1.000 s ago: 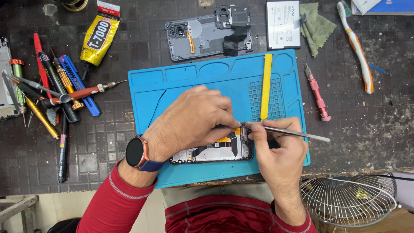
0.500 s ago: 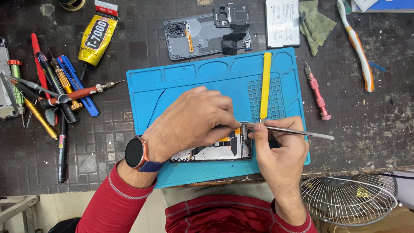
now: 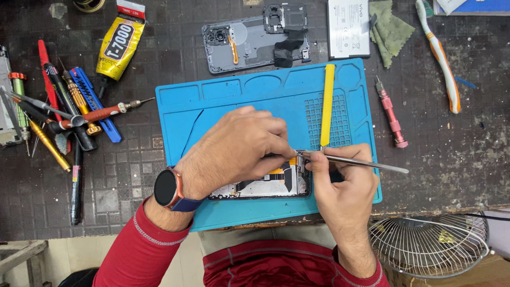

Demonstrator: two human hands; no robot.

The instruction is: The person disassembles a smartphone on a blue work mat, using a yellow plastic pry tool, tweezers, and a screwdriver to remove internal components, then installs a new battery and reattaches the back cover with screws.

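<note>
Two hands work on blue mat (image 3: 223,106), dark bench (image 3: 451,149); right grip (image 3: 340,183) holds tweezers (image 3: 366,163).

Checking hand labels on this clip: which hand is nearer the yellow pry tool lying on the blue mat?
Right. The right hand sits just below the yellow pry tool, at its lower tip, holding tweezers. The left hand lies further left, over the opened phone.

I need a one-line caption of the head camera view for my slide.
Left hand steadies an opened phone on a blue mat while the right hand works metal tweezers at its top edge.
</note>
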